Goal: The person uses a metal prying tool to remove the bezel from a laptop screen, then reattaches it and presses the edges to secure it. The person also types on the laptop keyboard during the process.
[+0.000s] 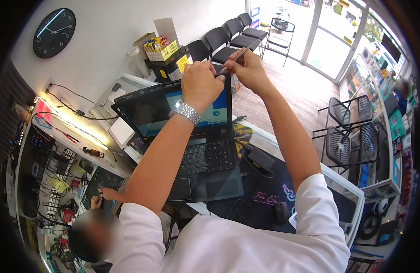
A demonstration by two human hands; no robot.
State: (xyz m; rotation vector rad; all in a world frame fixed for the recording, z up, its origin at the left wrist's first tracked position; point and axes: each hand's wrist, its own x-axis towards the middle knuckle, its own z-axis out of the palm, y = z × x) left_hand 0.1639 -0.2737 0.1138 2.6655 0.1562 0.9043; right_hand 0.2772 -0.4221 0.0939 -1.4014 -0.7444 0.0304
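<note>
An open black laptop [205, 157] stands in front of me with its screen lit. Along the top left of its lid the dark frame [128, 94] appears lifted from the panel. My left hand [202, 85], wearing a silver watch, has its fingers curled over the lid's top edge near the right corner. Just beyond that corner my right hand [250, 73] pinches a thin silver tool [241, 55], slanted with its lower end close to the lid's edge. Whether the tip touches the lid is hard to tell.
On the dark desk mat right of the laptop lie a black power adapter [260, 160] and a mouse [281, 213]. Behind the lid stands a yellow box of packets [161, 49]. A co-worker's hands [103, 197] are at a cluttered bench to the left. Black chairs [219, 42] line the wall.
</note>
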